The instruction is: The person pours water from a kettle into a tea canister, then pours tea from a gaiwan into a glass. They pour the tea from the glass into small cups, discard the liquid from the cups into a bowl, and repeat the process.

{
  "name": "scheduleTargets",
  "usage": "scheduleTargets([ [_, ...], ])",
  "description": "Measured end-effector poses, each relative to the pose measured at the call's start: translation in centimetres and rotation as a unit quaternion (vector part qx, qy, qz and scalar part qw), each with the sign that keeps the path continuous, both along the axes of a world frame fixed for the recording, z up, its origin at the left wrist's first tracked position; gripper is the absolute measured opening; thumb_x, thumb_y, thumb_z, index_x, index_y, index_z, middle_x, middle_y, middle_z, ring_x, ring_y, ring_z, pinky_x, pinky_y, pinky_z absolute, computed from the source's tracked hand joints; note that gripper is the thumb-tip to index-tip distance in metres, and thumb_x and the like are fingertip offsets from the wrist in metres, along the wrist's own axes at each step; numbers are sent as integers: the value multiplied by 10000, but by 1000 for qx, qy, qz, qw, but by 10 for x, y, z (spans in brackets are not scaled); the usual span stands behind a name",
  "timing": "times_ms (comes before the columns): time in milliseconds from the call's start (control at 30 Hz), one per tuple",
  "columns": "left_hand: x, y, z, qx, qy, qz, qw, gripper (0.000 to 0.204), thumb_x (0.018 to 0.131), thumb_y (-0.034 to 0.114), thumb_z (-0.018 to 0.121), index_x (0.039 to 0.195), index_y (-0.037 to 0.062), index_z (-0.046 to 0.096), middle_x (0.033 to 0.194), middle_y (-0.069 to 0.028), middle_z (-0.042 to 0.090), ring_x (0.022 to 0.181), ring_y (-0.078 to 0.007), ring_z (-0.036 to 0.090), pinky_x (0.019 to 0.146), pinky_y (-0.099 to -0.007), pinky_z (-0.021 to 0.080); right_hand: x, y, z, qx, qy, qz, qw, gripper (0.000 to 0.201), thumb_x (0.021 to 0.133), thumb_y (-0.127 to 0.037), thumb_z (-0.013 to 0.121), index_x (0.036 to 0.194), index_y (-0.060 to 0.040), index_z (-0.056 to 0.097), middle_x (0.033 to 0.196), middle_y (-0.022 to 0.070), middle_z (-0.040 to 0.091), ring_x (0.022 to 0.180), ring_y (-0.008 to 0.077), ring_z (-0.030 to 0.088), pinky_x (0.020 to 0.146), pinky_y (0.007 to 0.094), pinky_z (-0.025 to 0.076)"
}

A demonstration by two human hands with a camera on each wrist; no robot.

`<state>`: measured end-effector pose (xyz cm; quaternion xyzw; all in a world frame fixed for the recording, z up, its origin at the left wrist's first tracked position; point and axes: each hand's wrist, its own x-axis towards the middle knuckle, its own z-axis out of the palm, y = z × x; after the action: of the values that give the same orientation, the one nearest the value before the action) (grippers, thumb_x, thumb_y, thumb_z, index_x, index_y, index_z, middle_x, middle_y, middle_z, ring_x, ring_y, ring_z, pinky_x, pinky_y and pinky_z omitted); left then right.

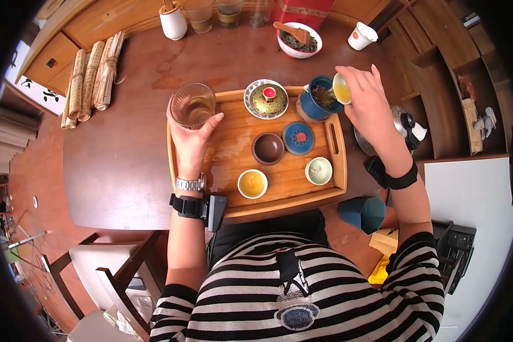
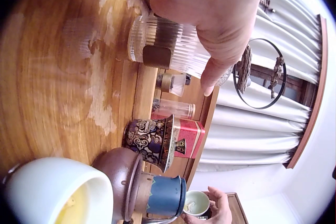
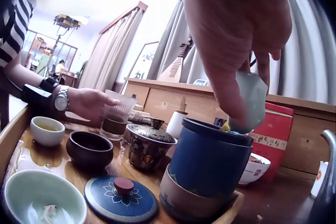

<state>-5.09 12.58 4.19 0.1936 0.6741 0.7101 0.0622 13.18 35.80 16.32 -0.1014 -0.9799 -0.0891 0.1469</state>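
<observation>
On the wooden tray (image 1: 222,171), the left hand (image 1: 191,139) grips a ribbed clear glass (image 1: 192,105) by its side at the back left corner. The right hand (image 1: 366,100) pinches a small pale green cup (image 1: 341,89), tilted over the open blue pot (image 1: 318,98); yellow liquid shows in the cup. In the right wrist view the cup (image 3: 248,102) is just above the rim of the pot (image 3: 210,161). A patterned lidded bowl (image 1: 266,99), a brown cup (image 1: 268,149), the blue lid (image 1: 298,138), a cup of yellow liquid (image 1: 252,183) and a pale cup (image 1: 318,171) stand between the hands.
Behind the tray are a white bowl of leaves (image 1: 300,49) with a wooden scoop, a white cup (image 1: 362,36), a red box (image 1: 305,12) and glasses. Bamboo rolls (image 1: 91,77) lie at the back left. A metal kettle (image 1: 404,122) stands right of the tray.
</observation>
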Motion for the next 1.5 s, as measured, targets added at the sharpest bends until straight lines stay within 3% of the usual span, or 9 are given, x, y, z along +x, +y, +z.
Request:
scheduleTargets([
  [233, -2, 0, -4, 7, 6, 1, 1000, 882, 576, 138, 828, 1264, 0, 294, 1172, -132, 444, 1051, -216, 470, 864, -310, 439, -7, -7, 1, 92, -40, 46, 994, 450, 710, -9, 491, 1157, -50, 466, 1111, 92, 498, 1039, 250, 472, 1027, 483, 255],
  [433, 0, 1, 0, 3, -4, 4, 1000, 890, 575, 148, 829, 1266, -1, 290, 1172, -136, 445, 1063, -220, 462, 887, -317, 423, 2, 1, 3, 32, 8, 14, 999, 567, 630, 24, 611, 1169, -58, 458, 1107, 100, 500, 1029, 257, 485, 1004, 444, 307],
  [500, -1, 0, -1, -3, 4, 6, 1000, 891, 575, 144, 827, 1268, -1, 286, 1176, -138, 444, 1069, -222, 459, 898, -320, 413, 9, -4, 3, -285, 132, -83, 946, 630, 610, 10, 674, 1188, -49, 431, 1082, 107, 509, 994, 233, 520, 952, 367, 365],
  [533, -1, 0, -1, -7, 3, 9, 1000, 891, 575, 144, 827, 1268, -1, 286, 1176, -138, 444, 1069, -222, 459, 898, -320, 413, 14, -6, 1, -289, 129, -81, 945, 630, 610, 10, 674, 1188, -49, 431, 1082, 107, 509, 994, 233, 520, 952, 367, 365],
  [600, 0, 1, 0, -7, 2, 11, 1000, 891, 577, 136, 824, 1269, 0, 280, 1181, -139, 443, 1073, -224, 458, 901, -317, 410, 28, -16, -8, -496, 173, -48, 850, 633, 630, -41, 696, 1196, -42, 415, 1062, 104, 509, 986, 200, 528, 901, 311, 387],
  [667, -1, 1, -2, -12, 10, 12, 1000, 894, 576, 141, 826, 1267, -1, 277, 1181, -139, 443, 1070, -225, 463, 896, -317, 416, 36, -46, -14, -558, 165, -38, 812, 631, 623, -29, 698, 1190, -41, 420, 1077, 98, 501, 1011, 195, 516, 897, 305, 384],
  [833, -1, 1, -1, -2, -2, 3, 1000, 889, 572, 150, 830, 1257, -4, 285, 1176, -141, 443, 1055, -220, 476, 878, -316, 434, 51, -100, -40, -471, 25, 1, 882, 623, 599, -23, 704, 1161, -51, 437, 1082, 149, 498, 1009, 296, 516, 834, 329, 431],
  [1033, -1, 1, 0, -3, 2, -7, 1000, 865, 597, 98, 802, 1269, -11, 269, 1204, -152, 418, 1064, -228, 473, 869, -315, 447, 56, -122, -77, -357, -1, 0, 934, 618, 599, -135, 735, 1145, -63, 456, 1074, 129, 520, 1058, 277, 481, 1015, 553, 179],
  [1500, -2, 2, 0, -4, 4, -10, 1000, 862, 605, 59, 789, 1281, -14, 260, 1228, -155, 400, 1074, -230, 469, 866, -314, 455, 54, -125, -85, -311, -8, -32, 950, 667, 585, -246, 765, 1152, -61, 466, 1078, 115, 535, 1147, 275, 408, 1019, 556, 135],
])
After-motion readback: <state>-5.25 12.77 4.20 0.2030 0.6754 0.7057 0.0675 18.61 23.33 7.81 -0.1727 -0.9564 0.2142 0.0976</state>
